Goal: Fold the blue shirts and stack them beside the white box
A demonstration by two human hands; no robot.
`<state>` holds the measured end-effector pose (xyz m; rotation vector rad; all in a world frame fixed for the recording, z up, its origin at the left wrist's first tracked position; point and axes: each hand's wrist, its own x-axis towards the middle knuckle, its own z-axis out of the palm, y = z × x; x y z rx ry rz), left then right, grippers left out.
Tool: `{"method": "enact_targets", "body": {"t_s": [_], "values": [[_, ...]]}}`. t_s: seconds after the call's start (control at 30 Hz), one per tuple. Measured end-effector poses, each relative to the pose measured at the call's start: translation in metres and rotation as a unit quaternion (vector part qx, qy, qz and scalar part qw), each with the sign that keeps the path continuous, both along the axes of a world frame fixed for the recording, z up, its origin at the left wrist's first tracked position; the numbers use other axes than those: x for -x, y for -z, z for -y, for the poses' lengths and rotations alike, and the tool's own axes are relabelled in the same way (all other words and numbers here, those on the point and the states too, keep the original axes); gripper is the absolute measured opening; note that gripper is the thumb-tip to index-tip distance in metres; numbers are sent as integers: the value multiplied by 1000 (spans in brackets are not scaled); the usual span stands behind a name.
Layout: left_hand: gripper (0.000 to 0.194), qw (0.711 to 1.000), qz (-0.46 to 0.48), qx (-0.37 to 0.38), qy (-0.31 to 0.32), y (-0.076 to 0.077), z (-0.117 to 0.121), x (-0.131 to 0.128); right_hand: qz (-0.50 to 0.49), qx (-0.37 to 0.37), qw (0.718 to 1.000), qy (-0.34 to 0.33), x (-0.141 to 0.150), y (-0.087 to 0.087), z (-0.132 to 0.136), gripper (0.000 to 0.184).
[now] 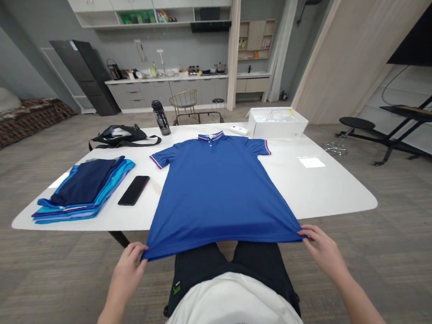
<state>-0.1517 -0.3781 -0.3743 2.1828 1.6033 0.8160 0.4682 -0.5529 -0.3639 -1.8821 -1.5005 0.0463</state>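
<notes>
A blue polo shirt (214,187) with red-and-white trim on the collar and sleeves lies spread flat, face up, on a white table (327,187). Its hem hangs a little over the near edge. My left hand (129,265) pinches the hem's left corner. My right hand (322,248) pinches the hem's right corner. Both hands are closed on the fabric, just off the table's near edge.
A stack of folded blue shirts (84,191) sits at the table's left, with a black phone (134,190) beside it. Farther back are a black bag (121,135), a dark bottle (160,117), a white remote (238,130) and a white box (276,121). Behind the table are chairs and a kitchen counter.
</notes>
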Motion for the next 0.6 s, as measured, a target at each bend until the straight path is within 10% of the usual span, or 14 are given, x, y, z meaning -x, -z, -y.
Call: {"method": "enact_targets", "body": {"t_s": [0.27, 0.43, 0.6], "values": [[33, 966, -39, 249, 51, -26, -18, 3, -57, 76, 995, -34, -14, -21, -7, 23], [36, 984, -10, 112, 136, -77, -75, -56, -71, 69, 995, -3, -22, -61, -83, 28], [46, 993, -6, -46, 104, -86, -203, -117, -66, 68, 995, -36, -33, -82, -218, 31]]}}
